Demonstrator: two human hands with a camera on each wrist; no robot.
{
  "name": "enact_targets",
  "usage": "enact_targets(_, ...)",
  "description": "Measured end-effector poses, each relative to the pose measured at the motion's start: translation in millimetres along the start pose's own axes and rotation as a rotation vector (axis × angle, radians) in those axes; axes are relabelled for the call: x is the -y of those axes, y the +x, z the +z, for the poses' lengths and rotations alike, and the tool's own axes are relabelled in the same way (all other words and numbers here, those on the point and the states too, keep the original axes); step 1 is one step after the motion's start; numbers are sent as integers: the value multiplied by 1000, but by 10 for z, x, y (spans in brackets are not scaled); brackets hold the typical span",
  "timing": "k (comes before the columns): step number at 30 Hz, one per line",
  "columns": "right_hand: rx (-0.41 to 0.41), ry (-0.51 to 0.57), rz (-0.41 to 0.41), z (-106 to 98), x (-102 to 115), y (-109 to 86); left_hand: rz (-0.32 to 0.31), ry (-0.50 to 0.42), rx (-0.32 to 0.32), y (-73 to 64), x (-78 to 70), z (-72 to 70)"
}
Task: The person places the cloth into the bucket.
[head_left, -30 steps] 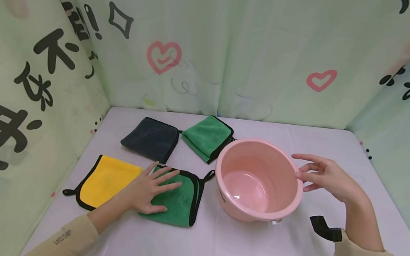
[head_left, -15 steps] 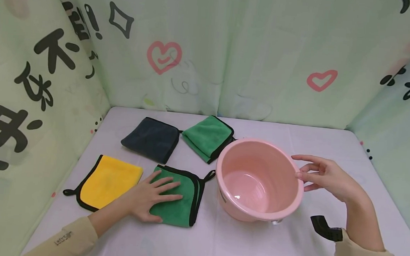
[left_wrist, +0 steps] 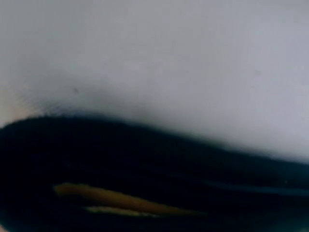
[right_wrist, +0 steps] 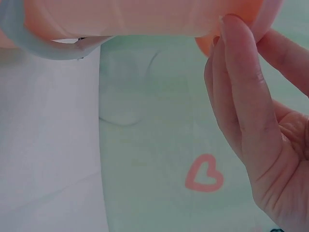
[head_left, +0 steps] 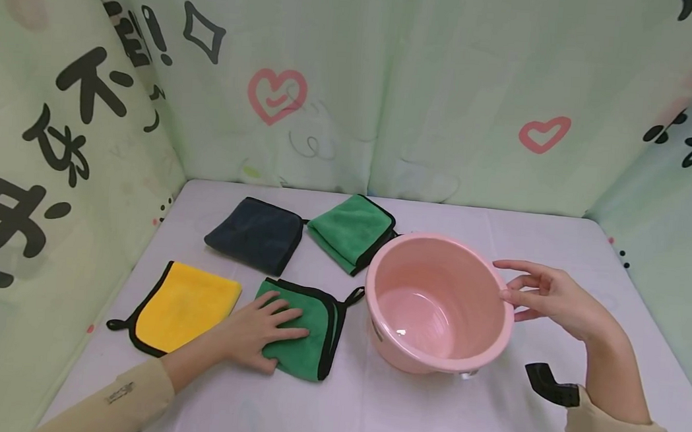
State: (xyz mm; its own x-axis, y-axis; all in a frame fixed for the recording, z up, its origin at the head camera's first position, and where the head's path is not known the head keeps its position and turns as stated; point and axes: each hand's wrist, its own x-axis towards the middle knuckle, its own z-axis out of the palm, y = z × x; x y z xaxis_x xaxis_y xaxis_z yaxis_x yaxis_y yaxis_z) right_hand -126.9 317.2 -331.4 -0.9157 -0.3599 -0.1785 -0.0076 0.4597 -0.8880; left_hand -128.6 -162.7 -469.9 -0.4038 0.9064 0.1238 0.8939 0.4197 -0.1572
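Note:
In the head view my left hand lies over the near green cloth, fingers spread across its top and thumb at its near-left edge. This cloth is folded, with black edging and a loop. My right hand pinches the rim of a pink bucket, thumb on the inner side and other fingers outside. The right wrist view shows these fingers at the rim of the bucket. Close up in the left wrist view is a blurred dark edge with a yellow strip inside.
A folded yellow cloth lies under the left forearm's far side. Behind are a dark navy cloth and a second green cloth, close to the bucket. Printed curtains enclose the white table at the back and sides.
My left hand has shifted slightly right over the near green cloth, its fingers drawing closer together, and the cloth's near-left corner has bunched. My right hand and the bucket stay nearly still.

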Motion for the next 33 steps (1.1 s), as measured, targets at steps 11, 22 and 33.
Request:
enact_targets(11, -2, -5, -6, 1, -7, -9, 55, 40, -34, 86, 51, 46)
enact_targets(22, 1, 0, -18, 3, -17, -5, 115, 137, -92, 160, 74, 66)
enact_targets(33, 16, 35, -26, 11, -22, 5, 102, 190, -81, 207, 74, 20)
